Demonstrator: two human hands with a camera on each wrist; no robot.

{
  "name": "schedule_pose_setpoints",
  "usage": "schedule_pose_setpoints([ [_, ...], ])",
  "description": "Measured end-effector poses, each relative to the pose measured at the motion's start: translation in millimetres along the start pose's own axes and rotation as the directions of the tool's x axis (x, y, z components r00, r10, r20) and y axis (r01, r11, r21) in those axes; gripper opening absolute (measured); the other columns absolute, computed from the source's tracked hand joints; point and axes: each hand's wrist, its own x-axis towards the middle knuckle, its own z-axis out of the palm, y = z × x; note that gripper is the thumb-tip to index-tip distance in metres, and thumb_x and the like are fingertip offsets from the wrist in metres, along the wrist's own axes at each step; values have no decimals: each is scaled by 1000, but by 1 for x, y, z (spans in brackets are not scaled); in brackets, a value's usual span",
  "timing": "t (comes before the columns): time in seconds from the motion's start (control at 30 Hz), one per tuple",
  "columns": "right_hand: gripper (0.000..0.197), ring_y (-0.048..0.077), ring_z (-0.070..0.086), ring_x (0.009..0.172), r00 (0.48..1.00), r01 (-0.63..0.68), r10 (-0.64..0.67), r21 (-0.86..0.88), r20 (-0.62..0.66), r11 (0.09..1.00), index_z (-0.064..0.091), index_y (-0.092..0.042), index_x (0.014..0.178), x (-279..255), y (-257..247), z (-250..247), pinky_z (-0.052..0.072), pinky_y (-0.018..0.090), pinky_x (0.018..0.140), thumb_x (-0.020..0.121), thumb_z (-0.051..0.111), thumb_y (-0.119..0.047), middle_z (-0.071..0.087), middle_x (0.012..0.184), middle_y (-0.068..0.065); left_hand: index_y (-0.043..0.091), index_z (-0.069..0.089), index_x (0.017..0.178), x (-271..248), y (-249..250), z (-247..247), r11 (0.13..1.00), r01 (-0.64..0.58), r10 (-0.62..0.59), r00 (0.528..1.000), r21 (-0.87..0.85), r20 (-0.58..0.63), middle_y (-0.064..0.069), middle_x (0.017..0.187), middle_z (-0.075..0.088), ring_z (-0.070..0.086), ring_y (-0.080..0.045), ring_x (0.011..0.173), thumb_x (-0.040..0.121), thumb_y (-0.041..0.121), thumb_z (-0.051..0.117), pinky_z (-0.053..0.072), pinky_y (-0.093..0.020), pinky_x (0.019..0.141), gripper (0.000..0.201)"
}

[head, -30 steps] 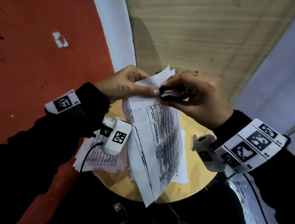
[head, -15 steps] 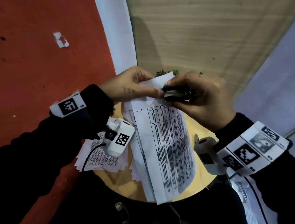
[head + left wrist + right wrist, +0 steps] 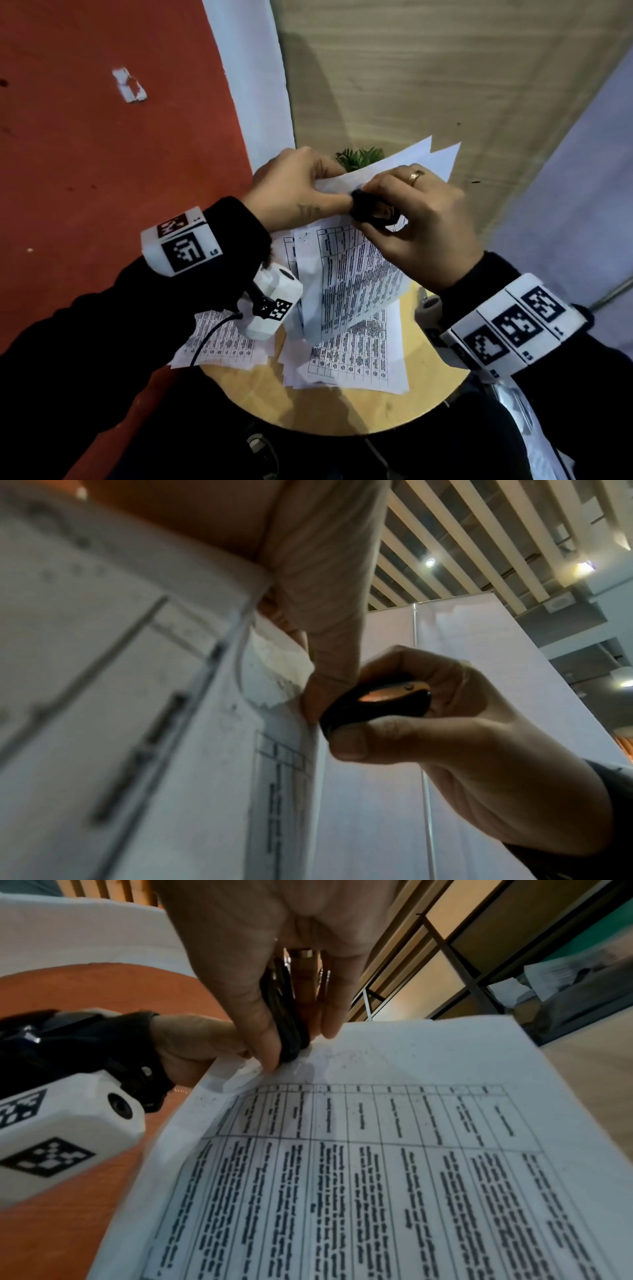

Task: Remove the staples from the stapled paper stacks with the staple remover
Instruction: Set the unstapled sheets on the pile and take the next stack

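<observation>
A stapled paper stack point(image 3: 346, 274) printed with tables hangs above the round wooden table point(image 3: 342, 407). My left hand point(image 3: 298, 192) pinches its top corner, thumb on the front. My right hand point(image 3: 421, 219) grips the black staple remover point(image 3: 373, 209), squeezed between thumb and fingers, its front end against the same corner. In the left wrist view the staple remover point(image 3: 373, 704) sits right beside my left thumb at the torn paper corner point(image 3: 281, 674). In the right wrist view the staple remover point(image 3: 287, 1020) tips down onto the stack point(image 3: 394, 1164). The staple itself is hidden.
Two more piles of printed sheets lie on the table, one at the left point(image 3: 219, 342) and one in the middle point(image 3: 352, 356). A small green plant point(image 3: 359, 159) stands behind the hands. Red floor point(image 3: 102, 171) lies left, a wood-grain panel point(image 3: 445, 68) behind.
Both hands moved up and slightly right with the stack. The held stack swung so its lower end lifted and its top edge now fans out past my right hand.
</observation>
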Motion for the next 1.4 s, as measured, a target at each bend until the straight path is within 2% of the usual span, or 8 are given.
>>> schedule_pose_setpoints([
  [0.23, 16, 33, 61, 72, 998, -45, 48, -108, 27, 993, 66, -2, 80, -1, 1, 13, 51, 36, 53, 66, 67, -10, 64, 77, 12, 28, 64, 61, 8, -6, 8, 996, 86, -86, 996, 20, -20, 5, 56, 54, 52, -15, 65, 49, 64, 54, 53, -46, 72, 40],
  [0.47, 28, 15, 66, 76, 931, -356, 364, 310, 35, 881, 69, -5, 85, -6, 11, 7, 53, 28, 71, 64, 79, -19, 69, 81, 2, 29, 71, 73, 9, -24, 13, 991, 106, -102, 994, -87, 44, -8, 74, 71, 62, -20, 68, 50, 55, 61, 54, -48, 74, 36],
  [0.7, 30, 17, 64, 76, 885, -464, 450, 151, 115, 873, 69, -7, 88, -15, 38, 7, 51, 29, 73, 64, 84, -18, 69, 84, 2, 28, 68, 67, 9, -40, 8, 995, 79, -77, 997, -64, 32, -12, 83, 73, 59, -8, 68, 52, 54, 54, 49, -32, 68, 33],
  [0.8, 39, 20, 65, 89, 828, -533, 513, 35, 229, 845, 70, -8, 96, -22, 53, 14, 49, 31, 82, 63, 86, -21, 71, 95, 5, 18, 75, 84, 12, -50, 6, 999, 53, -52, 995, -4, 79, -10, 83, 74, 52, 10, 59, 52, 56, 51, 42, -18, 59, 55],
  [1.0, 49, 24, 59, 107, 813, -466, 433, -12, 390, 885, 70, -10, 102, -10, 61, 29, 44, 32, 92, 58, 88, -24, 65, 113, 8, 33, 62, 62, 21, -59, 3, 986, 54, -76, 988, 157, 138, -1, 65, 63, 55, -11, 62, 62, 48, 64, 38, -26, 63, 16],
  [1.17, 48, 15, 37, 133, 784, -324, 241, 47, 573, 945, 71, -21, 99, 22, 59, 26, 34, 21, 98, 55, 89, -22, 24, 153, 4, 38, 52, 59, 21, -60, -1, 969, -6, -34, 986, 246, 161, 5, 65, 54, 53, -22, 66, 63, 52, 65, 38, -32, 62, 20],
  [1.3, 49, 24, 53, 107, 700, -227, 177, -19, 692, 974, 72, -18, 99, 37, 52, 26, 39, 23, 81, 53, 89, -21, 54, 120, 9, 29, 62, 69, 15, -53, -11, 959, -28, -18, 987, 284, 157, 1, 71, 60, 56, -24, 71, 69, 49, 76, 37, -32, 64, 25],
  [1.4, 46, 20, 53, 84, 716, -229, 163, 9, 679, 973, 73, -19, 95, 37, 46, 23, 36, 26, 69, 53, 90, -22, 55, 93, 2, 19, 69, 91, 14, -51, -13, 862, -81, 21, 992, 501, 124, -7, 88, 67, 58, -27, 87, 78, 48, 70, 33, -33, 66, 32],
])
